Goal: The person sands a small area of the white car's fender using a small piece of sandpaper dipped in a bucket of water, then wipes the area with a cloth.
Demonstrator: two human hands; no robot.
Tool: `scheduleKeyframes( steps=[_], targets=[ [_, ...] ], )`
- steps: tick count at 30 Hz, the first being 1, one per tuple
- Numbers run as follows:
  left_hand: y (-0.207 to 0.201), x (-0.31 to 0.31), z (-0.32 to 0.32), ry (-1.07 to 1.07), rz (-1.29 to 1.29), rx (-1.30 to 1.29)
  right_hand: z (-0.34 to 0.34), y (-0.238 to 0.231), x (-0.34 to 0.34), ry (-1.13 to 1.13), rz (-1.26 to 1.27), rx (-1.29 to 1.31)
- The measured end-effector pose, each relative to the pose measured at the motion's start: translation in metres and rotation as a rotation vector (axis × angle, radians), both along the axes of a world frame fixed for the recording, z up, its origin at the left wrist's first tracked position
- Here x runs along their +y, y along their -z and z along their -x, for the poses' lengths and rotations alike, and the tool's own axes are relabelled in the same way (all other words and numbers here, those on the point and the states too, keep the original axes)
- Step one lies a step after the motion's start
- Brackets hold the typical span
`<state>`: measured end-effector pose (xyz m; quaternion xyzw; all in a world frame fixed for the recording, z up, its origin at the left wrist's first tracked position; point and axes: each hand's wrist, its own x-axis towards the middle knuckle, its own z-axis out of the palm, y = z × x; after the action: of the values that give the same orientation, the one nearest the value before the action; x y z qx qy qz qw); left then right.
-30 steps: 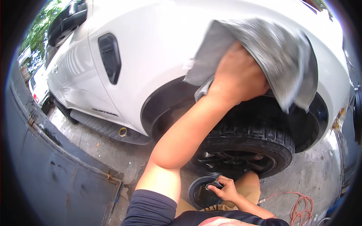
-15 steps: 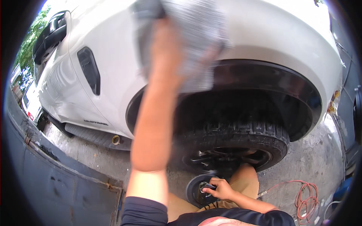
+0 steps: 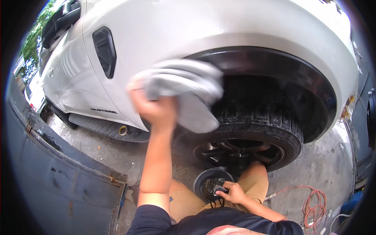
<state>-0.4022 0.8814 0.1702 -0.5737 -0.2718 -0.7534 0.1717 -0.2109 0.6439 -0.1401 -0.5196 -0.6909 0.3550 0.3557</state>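
A white car (image 3: 203,27) is filling the upper half of the frame, its black wheel arch and tyre (image 3: 258,133) sitting right of centre. A dark metal gate panel (image 3: 58,184) is lying across the lower left, and wet grey concrete ground (image 3: 98,150) is showing between it and the car. An orange cable (image 3: 313,201) is coiling at the lower right. At the centre, the left hand (image 3: 156,109) is gripping a grey cloth (image 3: 188,90) with closed fingers, holding it against the bodywork just left of the wheel arch; the cloth is looking bunched, soft and blurred. At the lower centre, the right hand (image 3: 231,192) is closing its fingers around a small black part on a round black tool (image 3: 209,184) resting by the knee
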Motion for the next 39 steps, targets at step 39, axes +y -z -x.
scheduleKeyframes(
  steps=[39],
  targets=[
    [-0.130, 0.010, -0.145, -0.470, 0.128, 1.065, -0.024, 0.017, -0.009, 0.084, -0.093, -0.089]
  ],
)
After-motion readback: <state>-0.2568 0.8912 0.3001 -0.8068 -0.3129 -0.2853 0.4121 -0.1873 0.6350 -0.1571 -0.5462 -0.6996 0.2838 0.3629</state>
